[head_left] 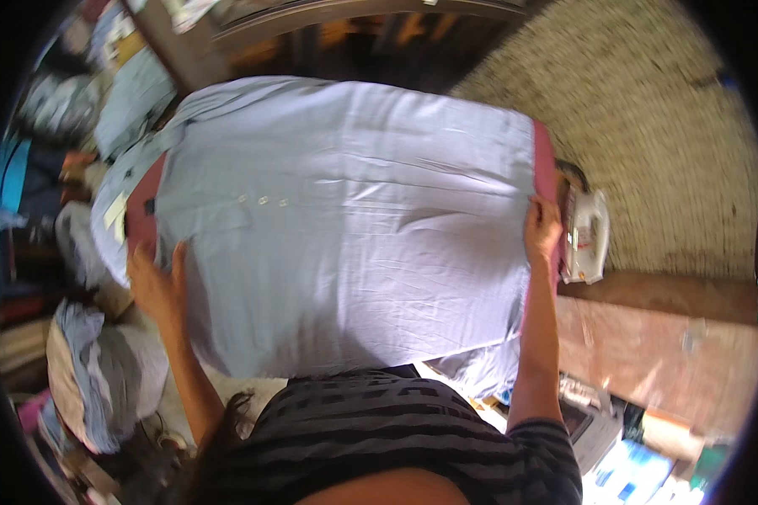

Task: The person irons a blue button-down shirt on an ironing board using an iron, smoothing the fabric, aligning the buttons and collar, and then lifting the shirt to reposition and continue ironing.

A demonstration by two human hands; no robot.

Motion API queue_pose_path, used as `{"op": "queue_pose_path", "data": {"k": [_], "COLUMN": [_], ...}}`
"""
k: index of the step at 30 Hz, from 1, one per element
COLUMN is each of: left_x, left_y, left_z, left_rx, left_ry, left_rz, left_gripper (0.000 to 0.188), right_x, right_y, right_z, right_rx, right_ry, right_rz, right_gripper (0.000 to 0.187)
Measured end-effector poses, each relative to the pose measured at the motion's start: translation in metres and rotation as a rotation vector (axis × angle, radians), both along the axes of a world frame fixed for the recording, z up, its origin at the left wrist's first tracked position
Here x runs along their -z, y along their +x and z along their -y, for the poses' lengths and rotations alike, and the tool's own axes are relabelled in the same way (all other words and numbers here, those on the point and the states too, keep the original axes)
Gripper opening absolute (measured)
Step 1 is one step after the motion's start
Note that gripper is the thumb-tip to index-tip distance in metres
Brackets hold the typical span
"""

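A pale blue-grey shirt lies spread over a board with a dark pink cover, which shows at both ends. A few small buttons run in a row along its left half, and faint creases cross its right half. My left hand is at the shirt's left end near the neck opening, thumb and fingers apart over the cloth and the pink cover. At the right end my right hand pinches the shirt's edge against the board's rim. A white iron stands just beyond that hand.
Bundled clothes and piled household things crowd the left side. Dark wooden furniture stands beyond the board. At right are a woven mat, a brown wooden surface and a grey box-shaped appliance.
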State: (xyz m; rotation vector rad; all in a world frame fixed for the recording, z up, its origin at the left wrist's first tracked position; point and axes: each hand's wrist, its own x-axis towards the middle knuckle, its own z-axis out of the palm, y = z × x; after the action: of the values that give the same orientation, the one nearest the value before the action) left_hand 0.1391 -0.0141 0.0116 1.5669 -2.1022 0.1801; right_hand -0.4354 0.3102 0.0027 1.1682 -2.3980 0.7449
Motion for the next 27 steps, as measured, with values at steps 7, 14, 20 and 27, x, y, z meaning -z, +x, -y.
{"op": "queue_pose_path", "data": {"k": [7, 14, 20, 27], "left_x": [0.02, -0.011, -0.06, 0.006], "left_y": [0.001, -0.049, -0.313, -0.445], "left_z": [0.014, 0.01, -0.159, -0.21], "left_rx": [0.063, 0.086, 1.163, 1.208], "left_ry": [0.034, -0.276, 0.316, 0.094], "left_rz": [-0.153, -0.012, -0.507, 0.018], "left_gripper": [0.032, 0.026, 0.022, 0.061], "right_x": [-0.004, -0.01, -0.03, -0.018], "right_y": [0.0, 0.0, 0.072, 0.068], "right_z": [-0.004, -0.014, -0.05, -0.118], "right_rx": [-0.088, -0.13, -0.165, -0.286], "right_ry": [-0.111, -0.245, -0.201, 0.008], "right_rz": [0.048, 0.287, 0.322, 0.241], "right_gripper": [0.013, 0.018, 0.019, 0.018]}}
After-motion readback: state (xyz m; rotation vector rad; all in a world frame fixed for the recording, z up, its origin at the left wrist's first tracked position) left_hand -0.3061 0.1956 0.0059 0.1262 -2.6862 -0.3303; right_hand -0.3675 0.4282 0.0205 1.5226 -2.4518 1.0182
